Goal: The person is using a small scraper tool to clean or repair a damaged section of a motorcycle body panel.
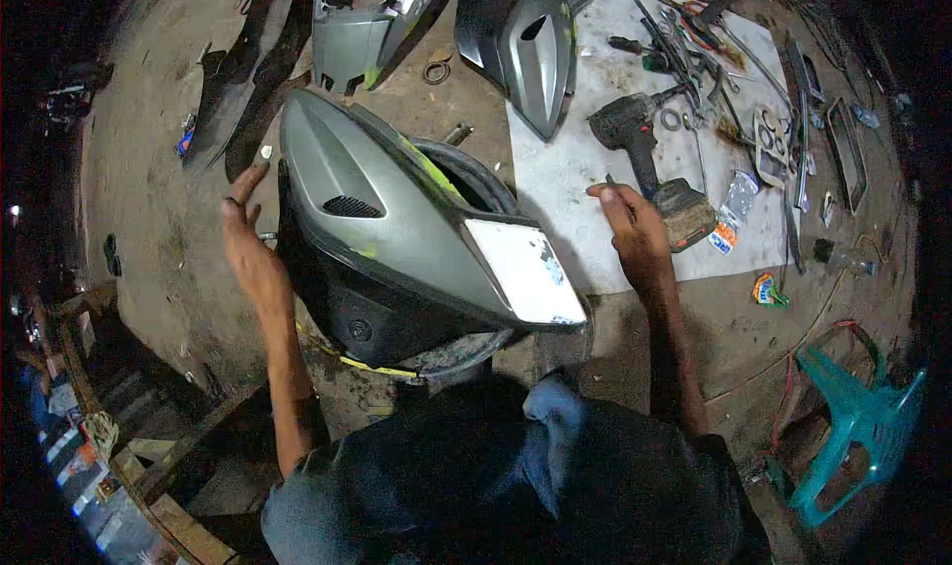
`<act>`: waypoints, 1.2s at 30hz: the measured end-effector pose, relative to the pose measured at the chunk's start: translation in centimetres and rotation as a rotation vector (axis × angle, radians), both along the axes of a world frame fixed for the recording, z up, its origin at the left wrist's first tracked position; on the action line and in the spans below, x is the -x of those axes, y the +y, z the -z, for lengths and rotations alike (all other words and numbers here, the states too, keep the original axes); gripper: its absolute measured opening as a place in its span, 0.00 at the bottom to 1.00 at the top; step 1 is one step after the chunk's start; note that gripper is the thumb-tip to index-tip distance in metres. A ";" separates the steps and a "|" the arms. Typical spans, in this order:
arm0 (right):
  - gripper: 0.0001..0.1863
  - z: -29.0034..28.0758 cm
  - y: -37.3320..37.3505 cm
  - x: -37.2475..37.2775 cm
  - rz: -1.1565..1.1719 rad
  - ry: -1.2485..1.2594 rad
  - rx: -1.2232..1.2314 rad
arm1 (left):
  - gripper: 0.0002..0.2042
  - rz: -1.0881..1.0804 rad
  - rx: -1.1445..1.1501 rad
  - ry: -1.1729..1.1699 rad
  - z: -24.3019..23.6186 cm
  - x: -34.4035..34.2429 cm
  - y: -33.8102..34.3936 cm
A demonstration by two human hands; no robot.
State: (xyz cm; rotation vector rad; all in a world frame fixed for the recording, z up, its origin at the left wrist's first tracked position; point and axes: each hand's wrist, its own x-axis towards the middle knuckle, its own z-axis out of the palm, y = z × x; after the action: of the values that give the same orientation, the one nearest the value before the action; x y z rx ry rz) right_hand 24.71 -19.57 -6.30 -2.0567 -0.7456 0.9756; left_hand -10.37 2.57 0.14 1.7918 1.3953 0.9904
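In front of me lies a grey motorcycle body panel (387, 223) with a meshed vent and a black underside. A white rectangular patch (524, 271) covers its near right end. It sits over a round black object (476, 173), partly hidden, with yellow-green edges showing. Beside the panel's left edge is my left hand (253, 243), fingers stretched and apart, apparently holding nothing. My right hand (635, 226) is closed in a pinch to the right of the panel, over the white sheet. Whatever is between its fingertips is too small to name.
A cordless impact driver (645, 144) lies on the white sheet (555, 169), near several hand tools (684, 55). More grey panels (540, 55) rest at the far side. A teal plastic part (853, 426) is at the right, a wooden frame (169, 466) at the lower left.
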 end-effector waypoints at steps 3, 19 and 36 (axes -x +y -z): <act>0.23 -1.4 -0.1 0.9 0.045 0.133 -0.051 | 0.31 -0.025 0.017 0.182 1.2 1.8 -1.8; 0.19 -8.7 -1.0 7.2 -0.040 0.282 0.012 | 0.35 -0.253 0.170 0.258 1.7 -0.1 -1.2; 0.21 -11.7 -2.9 6.2 -0.394 0.341 -0.113 | 0.42 -0.401 0.235 -0.072 0.6 1.3 -2.9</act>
State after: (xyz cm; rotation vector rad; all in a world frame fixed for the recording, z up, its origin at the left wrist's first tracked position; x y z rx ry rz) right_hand 18.50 -22.47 5.40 -1.6164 -1.0130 1.4245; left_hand -11.71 -0.33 -0.46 1.3210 1.7848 1.0266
